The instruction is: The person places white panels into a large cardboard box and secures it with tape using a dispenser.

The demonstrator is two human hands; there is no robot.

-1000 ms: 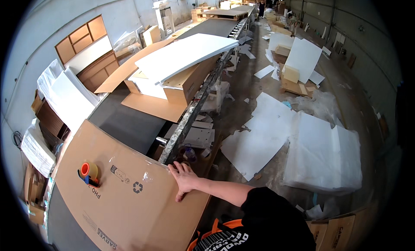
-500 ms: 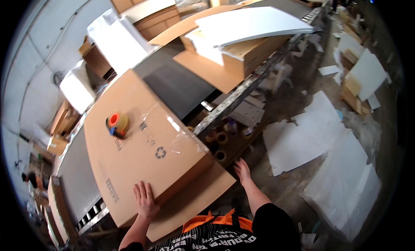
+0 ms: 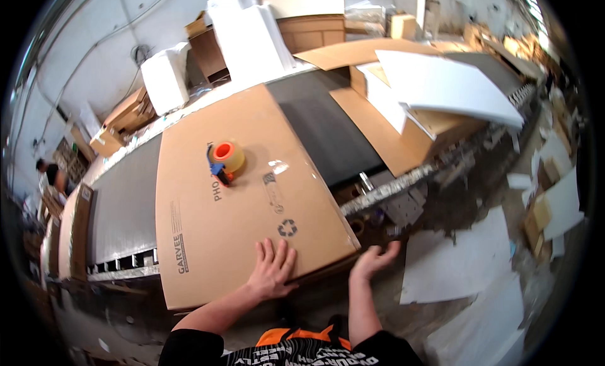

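Hands at the near edge of a flat cardboard carton [image 3: 246, 196] lying on the conveyor worktop [image 3: 123, 202].
Left hand [image 3: 272, 271] presses flat, fingers spread; right hand [image 3: 373, 263] hangs open beside the corner. Squaring the carton seems underway; next likely needs the tape dispenser [image 3: 224, 160] atop.

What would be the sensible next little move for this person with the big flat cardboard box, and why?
Probably bring the right hand onto the near corner of the cardboard box. Only the left hand lies flat on it, the right is off its edge, open, and that corner overhangs the conveyor with a tape dispenser on top.
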